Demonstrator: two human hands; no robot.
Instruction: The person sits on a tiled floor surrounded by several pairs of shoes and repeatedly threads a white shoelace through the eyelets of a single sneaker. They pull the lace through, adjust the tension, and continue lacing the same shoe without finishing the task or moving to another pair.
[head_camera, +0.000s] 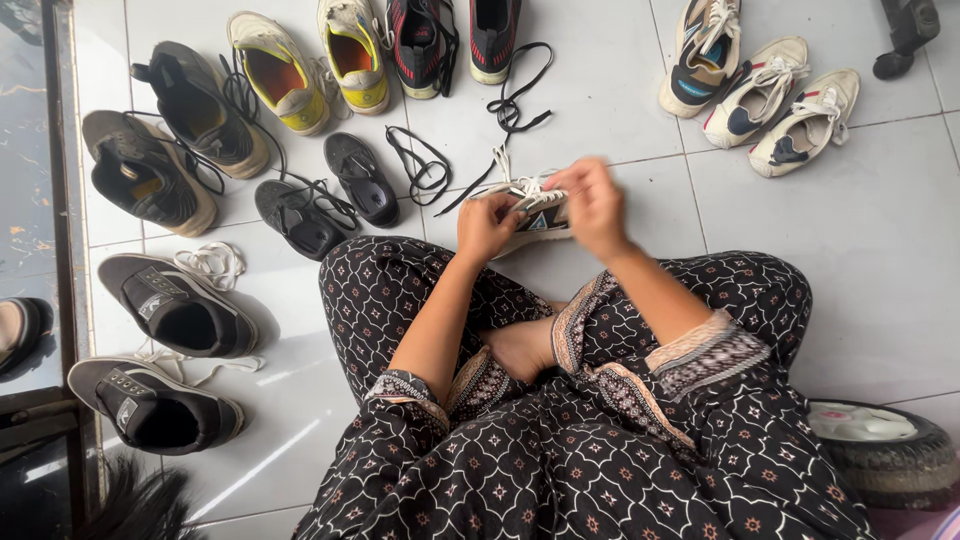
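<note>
Sitting cross-legged on the tiled floor (870, 250) in patterned dark clothing, the person works on a white sneaker (535, 215) resting just past the knees, at 12 o'clock from the lap. Left hand (487, 225) curls closed around the shoe's near side, steadying it; right hand (592, 205) pinches narrow over the white lace (515, 185) at the tongue, though motion blur hides the exact fingertip grip. Judging by look, the shoe is light, with soft canvas upper and stiffer rubber sole; best held by the sole edge or heel, lace limp and easy to slip. At 4 o'clock sits a small rubber wheel (885, 455). At 9 o'clock lies a black pair with white laces (175, 310). Farther, 10 to 11 o'clock, black boots (170, 140), two black insoles (330, 195) and loose black laces (420, 165). At 12 o'clock, yellow sneakers (310, 60) and black-red ones (455, 35). At 1 to 2 o'clock, three cream sneakers (760, 90). No packages, labels or signs readable.
</note>
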